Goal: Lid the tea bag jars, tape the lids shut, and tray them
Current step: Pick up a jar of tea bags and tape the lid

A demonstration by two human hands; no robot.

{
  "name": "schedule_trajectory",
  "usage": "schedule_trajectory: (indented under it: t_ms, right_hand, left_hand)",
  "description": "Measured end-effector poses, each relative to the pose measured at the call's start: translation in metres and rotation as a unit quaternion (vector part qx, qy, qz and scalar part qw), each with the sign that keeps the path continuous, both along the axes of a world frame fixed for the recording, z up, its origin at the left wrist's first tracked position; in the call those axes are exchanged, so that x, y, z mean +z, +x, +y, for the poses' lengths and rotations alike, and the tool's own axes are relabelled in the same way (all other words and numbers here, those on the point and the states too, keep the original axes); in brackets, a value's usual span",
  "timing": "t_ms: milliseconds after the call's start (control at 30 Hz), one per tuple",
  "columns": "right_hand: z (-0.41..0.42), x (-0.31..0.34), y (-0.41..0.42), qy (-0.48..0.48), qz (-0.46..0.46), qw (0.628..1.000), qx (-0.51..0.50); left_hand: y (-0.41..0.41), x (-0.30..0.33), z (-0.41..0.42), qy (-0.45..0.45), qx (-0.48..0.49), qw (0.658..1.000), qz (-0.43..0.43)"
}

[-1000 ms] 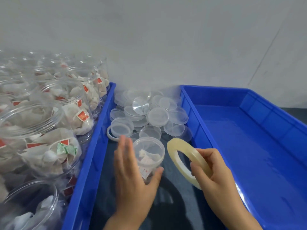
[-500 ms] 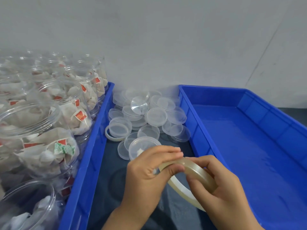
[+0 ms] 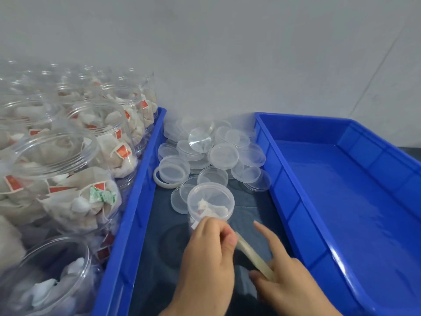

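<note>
A small clear jar (image 3: pixel 210 201) of tea bags stands on the dark mat between the two blue trays, with a clear lid on top. My left hand (image 3: pixel 209 254) is just in front of it, fingers pinched together against the jar's lower side and the top of the tape roll (image 3: pixel 252 256). My right hand (image 3: pixel 289 283) grips the lower part of this yellowish roll, which stands on edge; its index finger points forward. The jar's lower half is hidden behind my left hand.
The blue tray (image 3: pixel 127 224) on the left holds several open jars (image 3: pixel 68 179) of tea bags. A pile of clear lids (image 3: pixel 223 153) lies behind the jar, with a second tape ring (image 3: pixel 159 180) beside it. The blue tray (image 3: pixel 341 201) on the right has nothing in it.
My left hand let go of the jar, joined the right hand at the tape roll, and both hands dropped lower. The roll now sits just in front of the jar.
</note>
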State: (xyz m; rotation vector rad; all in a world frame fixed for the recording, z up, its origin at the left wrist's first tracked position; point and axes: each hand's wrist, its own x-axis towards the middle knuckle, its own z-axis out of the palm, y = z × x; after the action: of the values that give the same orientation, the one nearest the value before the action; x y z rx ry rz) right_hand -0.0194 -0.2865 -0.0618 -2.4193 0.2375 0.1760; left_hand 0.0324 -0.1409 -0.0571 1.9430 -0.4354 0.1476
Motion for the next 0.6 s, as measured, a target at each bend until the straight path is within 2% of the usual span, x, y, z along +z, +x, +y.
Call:
schedule_trajectory:
  t_ms: [100,133,167,233,300,333,600]
  right_hand:
    - [-0.007,0.001,-0.002,0.172,-0.011,0.985,0.022]
    - [-0.010,0.001,-0.003,0.212,-0.041,0.976,0.007]
    - [-0.012,0.002,-0.002,0.205,-0.075,0.976,-0.013]
    - [-0.017,-0.001,0.004,0.050,-0.132,0.988,-0.054]
    - [-0.016,-0.002,0.012,-0.133,-0.184,0.971,-0.077]
    - [-0.014,-0.003,0.017,-0.167,-0.200,0.961,-0.091]
    - [-0.017,-0.024,0.033,-0.196,-0.238,0.944,-0.121]
  left_hand:
    - [0.014,-0.004,0.008,-0.030,0.080,0.996,0.003]
    - [0.019,-0.006,0.011,-0.036,0.099,0.994,0.002]
    - [0.021,-0.009,0.013,-0.042,0.110,0.993,-0.003]
    - [0.020,-0.017,0.014,-0.059,0.126,0.990,-0.014]
    - [0.017,-0.028,0.012,-0.083,0.139,0.987,-0.007]
    - [0.017,-0.033,0.011,-0.095,0.143,0.985,0.003]
    - [0.028,-0.054,0.007,-0.095,0.149,0.984,0.024]
